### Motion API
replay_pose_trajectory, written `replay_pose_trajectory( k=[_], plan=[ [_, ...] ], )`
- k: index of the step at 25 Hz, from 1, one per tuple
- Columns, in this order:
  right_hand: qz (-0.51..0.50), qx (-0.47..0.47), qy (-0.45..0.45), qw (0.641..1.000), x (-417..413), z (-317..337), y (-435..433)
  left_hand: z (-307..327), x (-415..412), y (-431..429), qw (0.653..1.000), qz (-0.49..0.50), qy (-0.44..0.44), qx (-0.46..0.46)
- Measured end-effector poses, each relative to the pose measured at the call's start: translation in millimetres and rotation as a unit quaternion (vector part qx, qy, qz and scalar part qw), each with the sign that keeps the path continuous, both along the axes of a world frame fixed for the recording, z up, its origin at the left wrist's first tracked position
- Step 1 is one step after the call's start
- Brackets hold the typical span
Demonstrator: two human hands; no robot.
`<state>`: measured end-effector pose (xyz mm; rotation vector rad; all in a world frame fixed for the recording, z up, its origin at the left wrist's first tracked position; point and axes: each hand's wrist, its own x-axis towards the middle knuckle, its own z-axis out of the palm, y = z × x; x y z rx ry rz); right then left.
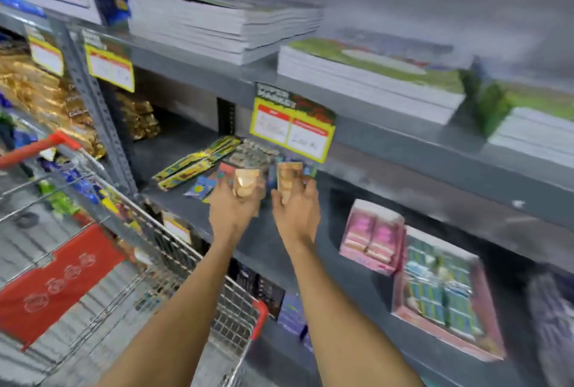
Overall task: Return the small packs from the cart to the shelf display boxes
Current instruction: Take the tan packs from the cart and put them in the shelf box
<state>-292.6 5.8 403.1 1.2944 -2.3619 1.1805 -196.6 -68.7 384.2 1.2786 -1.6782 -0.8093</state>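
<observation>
Grey metal shelves (192,54) in a shop fill the view, and the picture is blurred. One yellow price tag (292,128) hangs on a shelf edge and is used as the mark for all places. Just below the tag, two small packs are held up side by side. One small pack (247,185) is gripped by the left hand (233,212), below and a little left of the tag. The other small pack (289,180) is gripped by the right hand (296,211), right under the tag. Both hands are closed around their packs. Behind the packs, close under the tag, display boxes (248,153) full of little packs are seen lying on the shelf. Far below and to the left of the tag, a wire cart (174,250) with red corners is parked, and bright packets are seen in it. Below and to the right of the tag, a pink box (371,236) is standing on the shelf. Above the tag, stacks of books (223,24) are piled up.
</observation>
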Motion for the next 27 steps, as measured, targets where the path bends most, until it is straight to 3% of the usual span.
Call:
replay_pose_trajectory(
  k=[8,11,17,23,25,27],
  plan=[
    [-0.181,0.028,-0.039,0.982,-117,-34,111,-9,-128,93,0.983,-0.175,-0.024,0.054],
    [-0.179,0.072,-0.085,0.977,-128,-56,137,-16,-157,110,0.979,-0.194,-0.054,0.038],
    [-0.168,0.065,-0.082,0.98,-134,-63,134,-30,-198,105,0.964,-0.216,-0.155,0.007],
    [-0.189,0.087,-0.049,0.977,-136,-68,130,-57,-184,94,0.973,-0.225,-0.043,-0.013],
    [-0.197,0.099,-0.04,0.975,-137,-71,129,-71,-174,98,0.966,-0.229,-0.097,-0.074],
    [-0.2,0.101,-0.039,0.974,-138,-69,127,-76,-172,99,0.954,-0.243,-0.162,-0.071]
  ],
)
